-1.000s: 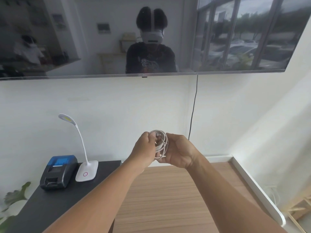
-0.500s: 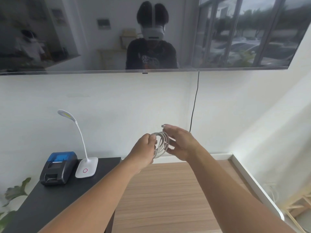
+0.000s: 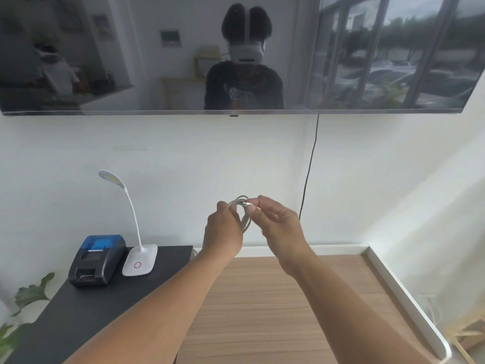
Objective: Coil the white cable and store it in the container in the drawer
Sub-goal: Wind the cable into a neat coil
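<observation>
The white cable (image 3: pixel 245 218) is wound into a small coil of several loops, held up in front of the white wall above the wooden tabletop (image 3: pixel 262 306). My left hand (image 3: pixel 223 232) grips the left side of the coil. My right hand (image 3: pixel 278 224) pinches the cable's plug end at the top of the coil between thumb and fingertips. No drawer or container shows in the head view.
A black side table (image 3: pixel 86 311) at the left carries a blue-and-black small printer (image 3: pixel 98 260) and a white desk lamp (image 3: pixel 139 261). A large dark screen (image 3: pixel 236 53) hangs on the wall above, with a black cord (image 3: pixel 309 166) running down. Plant leaves (image 3: pixel 23 306) show at lower left.
My right hand let go of the coil's side and now pinches the plug end across the top of the coil. Both hands have risen slightly; the left still holds the coil.
</observation>
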`<state>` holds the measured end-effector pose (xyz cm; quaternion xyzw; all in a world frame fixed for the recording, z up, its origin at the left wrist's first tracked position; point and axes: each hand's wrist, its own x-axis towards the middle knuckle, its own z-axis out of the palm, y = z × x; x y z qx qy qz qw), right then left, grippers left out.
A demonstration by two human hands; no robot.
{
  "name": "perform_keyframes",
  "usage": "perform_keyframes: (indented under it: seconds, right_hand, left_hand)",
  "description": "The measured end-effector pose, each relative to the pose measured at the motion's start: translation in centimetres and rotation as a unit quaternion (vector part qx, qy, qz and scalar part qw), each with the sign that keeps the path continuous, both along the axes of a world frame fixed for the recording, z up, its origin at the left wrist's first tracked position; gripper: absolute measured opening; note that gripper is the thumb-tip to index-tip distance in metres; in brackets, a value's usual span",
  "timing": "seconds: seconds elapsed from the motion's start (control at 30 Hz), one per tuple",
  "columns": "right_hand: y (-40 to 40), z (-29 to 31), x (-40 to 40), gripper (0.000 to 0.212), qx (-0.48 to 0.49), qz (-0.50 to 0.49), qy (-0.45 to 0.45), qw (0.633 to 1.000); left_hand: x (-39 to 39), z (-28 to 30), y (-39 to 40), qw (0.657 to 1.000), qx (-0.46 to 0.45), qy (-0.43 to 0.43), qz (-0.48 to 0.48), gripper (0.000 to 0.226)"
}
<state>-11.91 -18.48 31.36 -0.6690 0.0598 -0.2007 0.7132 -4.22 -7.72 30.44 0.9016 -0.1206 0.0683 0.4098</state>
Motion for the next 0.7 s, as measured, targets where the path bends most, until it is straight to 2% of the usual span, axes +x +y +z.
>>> perform_keyframes:
  seconds: [0.1, 0.2, 0.37, 0.53, 0.7]
  right_hand:
    - [0.2, 0.0, 0.4, 0.011, 0.048, 0.031, 0.072, 0.996]
    - [0.4, -0.6, 1.5, 0.01, 0.054, -0.007, 0.09, 0.994]
    - [0.0, -1.3, 2.5, 0.006, -0.022, -0.041, 0.073, 0.996]
    - [-0.4, -1.5, 3.1, 0.018, -0.054, -0.056, 0.112, 0.991]
    - [-0.7, -1.6, 3.3, 0.007, -0.188, -0.066, 0.145, 0.969]
  left_hand:
    - [-0.5, -0.4, -0.4, 1.0, -0.006, -0.01, -0.012, 0.029]
    - [-1.0, -0.4, -0.8, 0.999, -0.028, 0.008, -0.035, 0.031]
    - [-1.0, -1.1, -0.6, 0.998, -0.039, 0.007, -0.045, 0.026]
    - [-0.7, -2.3, -0.2, 0.999, -0.032, -0.016, -0.041, 0.025]
    - [-0.4, -3.2, -0.2, 0.994, -0.09, 0.063, -0.027, 0.025]
